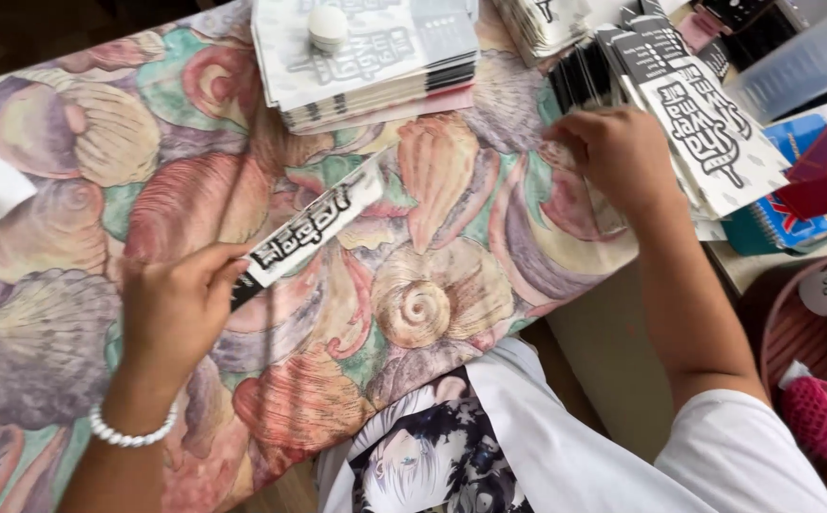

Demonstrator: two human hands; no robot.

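- Head view: a narrow white strip (311,228) with black lettering lies slanted across the middle of the cloth (451,228).
- A stack (371,62) of white, black-printed sheets sits at the top, a small white disc (328,26) on it.
- More printed sheets fan (708,123) out at right.
- Shell-patterned cloth covers the table.
- Left hand (181,309) pinches the strip's lower end.
- Right hand (613,152) curls at the fan's edge; its grip is probably closed, but I cannot tell.

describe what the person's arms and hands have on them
Both hands are bare, with no gloves or rings that show. The left hand has a bracelet of white round beads at the wrist. The right hand and forearm are bare up to a short white sleeve by the shoulder.
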